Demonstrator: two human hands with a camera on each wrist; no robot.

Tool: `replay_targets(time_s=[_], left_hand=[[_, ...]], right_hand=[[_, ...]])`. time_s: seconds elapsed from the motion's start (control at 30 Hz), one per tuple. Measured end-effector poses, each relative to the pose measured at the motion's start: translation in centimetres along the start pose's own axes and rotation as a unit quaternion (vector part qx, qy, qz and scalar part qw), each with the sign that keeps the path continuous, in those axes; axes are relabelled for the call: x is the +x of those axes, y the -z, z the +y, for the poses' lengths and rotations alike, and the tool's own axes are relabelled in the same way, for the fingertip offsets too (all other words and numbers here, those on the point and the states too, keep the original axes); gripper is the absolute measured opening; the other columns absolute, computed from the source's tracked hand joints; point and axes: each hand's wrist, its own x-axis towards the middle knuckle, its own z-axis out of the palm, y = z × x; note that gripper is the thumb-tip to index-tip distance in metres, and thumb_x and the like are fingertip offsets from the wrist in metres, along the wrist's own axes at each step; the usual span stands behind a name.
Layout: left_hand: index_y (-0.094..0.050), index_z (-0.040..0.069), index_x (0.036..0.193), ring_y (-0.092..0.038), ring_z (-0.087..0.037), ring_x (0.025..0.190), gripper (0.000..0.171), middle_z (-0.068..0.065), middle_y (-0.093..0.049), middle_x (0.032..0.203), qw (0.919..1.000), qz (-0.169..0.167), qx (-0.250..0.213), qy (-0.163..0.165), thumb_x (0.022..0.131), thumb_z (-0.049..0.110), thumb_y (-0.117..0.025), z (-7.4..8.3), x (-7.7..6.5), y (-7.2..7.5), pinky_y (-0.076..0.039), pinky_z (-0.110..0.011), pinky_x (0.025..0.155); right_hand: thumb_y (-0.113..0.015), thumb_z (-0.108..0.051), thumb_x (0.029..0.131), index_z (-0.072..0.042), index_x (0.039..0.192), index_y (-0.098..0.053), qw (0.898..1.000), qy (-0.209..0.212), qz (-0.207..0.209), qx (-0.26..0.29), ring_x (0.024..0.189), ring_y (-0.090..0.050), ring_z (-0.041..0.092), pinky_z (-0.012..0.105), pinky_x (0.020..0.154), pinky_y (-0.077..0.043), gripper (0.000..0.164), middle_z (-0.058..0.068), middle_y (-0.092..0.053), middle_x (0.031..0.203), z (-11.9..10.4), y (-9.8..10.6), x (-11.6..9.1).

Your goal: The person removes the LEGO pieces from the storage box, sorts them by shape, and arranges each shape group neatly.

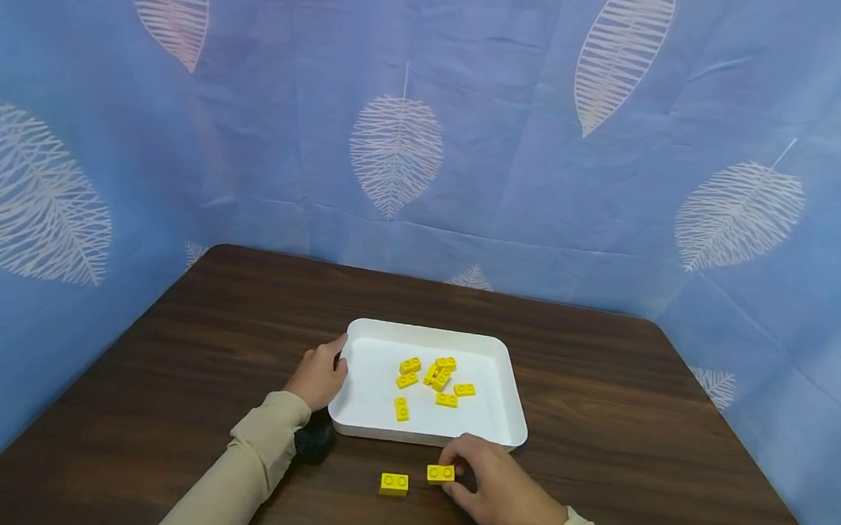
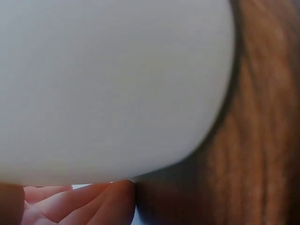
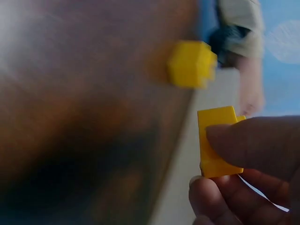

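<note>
At the tray's left side, my left hand (image 1: pixel 318 374) holds the rim of a shallow white tray (image 1: pixel 369 433), its index finger along the edge near the far corner. The tray's blurred outer wall (image 2: pixel 117 93) fills much of the left wrist view, with several fingers (image 2: pixel 112 204) at its edge. My right hand (image 1: pixel 497 488) pinches a yellow toy brick (image 1: pixel 441 474) between thumb and fingers, in front of the tray's near side. In the right wrist view the thumb lies across this brick (image 3: pixel 218 161). Left of it, a second yellow brick (image 1: pixel 394 485) rests on the table.
Several yellow bricks (image 1: pixel 446 400) lie scattered inside the tray, some touching one another. The dark wood table (image 1: pixel 599 391) extends around it. A blue curtain with white leaf prints (image 1: pixel 496 179) hangs behind the table. Something black (image 1: pixel 314 438) sits below the left wrist.
</note>
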Motion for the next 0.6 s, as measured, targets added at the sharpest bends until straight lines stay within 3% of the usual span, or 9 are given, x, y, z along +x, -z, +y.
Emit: replay_targets(time_s=[0.07,0.17,0.23,0.33,0.47,0.57,0.6], left_hand=[[-0.038,-0.005,0.141,-0.027,-0.013,0.046,0.048,-0.026,-0.062,0.100,1.0000,0.000,0.004,0.003,0.094,0.004,-0.047,-0.2,0.0,0.1,-0.035,-0.029,0.055],[-0.039,-0.005,0.141,-0.028,-0.013,0.047,0.048,-0.030,-0.051,0.131,1.0000,0.000,0.005,0.004,0.094,0.005,-0.047,-0.4,-0.1,0.2,-0.037,-0.030,0.057],[-0.039,-0.005,0.141,-0.028,-0.013,0.047,0.048,-0.030,-0.052,0.130,1.0000,0.000,0.003,0.006,0.094,0.005,-0.047,-0.4,-0.2,0.2,-0.037,-0.029,0.057],[-0.038,-0.005,0.141,-0.026,-0.013,0.044,0.048,-0.028,-0.061,0.101,1.0000,-0.001,-0.004,0.005,0.095,0.004,-0.046,-0.3,-0.3,0.2,-0.034,-0.028,0.052],[-0.037,-0.005,0.142,-0.025,-0.013,0.041,0.048,-0.015,-0.056,0.076,1.0000,-0.002,-0.003,0.000,0.095,0.005,-0.045,-0.3,-0.1,0.1,-0.032,-0.028,0.049],[-0.037,-0.004,0.142,-0.025,-0.013,0.042,0.048,-0.025,-0.063,0.100,1.0000,0.000,-0.001,-0.004,0.096,0.006,-0.045,-0.3,0.1,0.1,-0.035,-0.029,0.052],[-0.037,-0.005,0.142,-0.025,-0.013,0.042,0.048,-0.026,-0.063,0.099,1.0000,0.000,0.000,-0.005,0.096,0.006,-0.045,-0.3,0.1,0.0,-0.035,-0.029,0.052]], right_hand=[[-0.070,-0.012,0.083,-0.020,0.092,-0.058,1.000,0.000,-0.021,0.013,0.077,-0.047,0.000,0.020,0.067,-0.044,0.017,-0.014,-0.053,0.088,0.2,-0.7,0.1],[-0.070,-0.012,0.083,-0.019,0.092,-0.059,0.999,-0.003,-0.033,0.025,0.076,-0.047,0.000,0.020,0.066,-0.044,0.016,-0.014,-0.053,0.088,0.5,-1.5,0.2],[-0.070,-0.012,0.083,-0.020,0.091,-0.058,0.999,-0.005,-0.035,0.025,0.076,-0.046,-0.001,0.019,0.066,-0.044,0.016,-0.014,-0.052,0.087,0.6,-1.9,0.3],[-0.071,-0.013,0.082,-0.020,0.090,-0.058,0.999,-0.001,-0.032,0.020,0.075,-0.046,-0.001,0.019,0.066,-0.043,0.016,-0.014,-0.051,0.085,0.7,-2.2,0.4],[-0.071,-0.013,0.082,-0.020,0.090,-0.057,1.000,0.007,-0.027,0.014,0.074,-0.044,-0.002,0.018,0.065,-0.043,0.018,-0.014,-0.049,0.083,0.6,-2.2,0.3],[-0.072,-0.014,0.082,-0.019,0.092,-0.058,0.999,0.008,-0.030,0.013,0.075,-0.045,-0.001,0.018,0.066,-0.043,0.018,-0.014,-0.049,0.084,0.6,-2.0,0.3],[-0.072,-0.015,0.082,-0.019,0.092,-0.058,0.999,0.008,-0.032,0.014,0.075,-0.045,-0.001,0.018,0.065,-0.043,0.018,-0.014,-0.050,0.084,0.6,-2.0,0.3]])
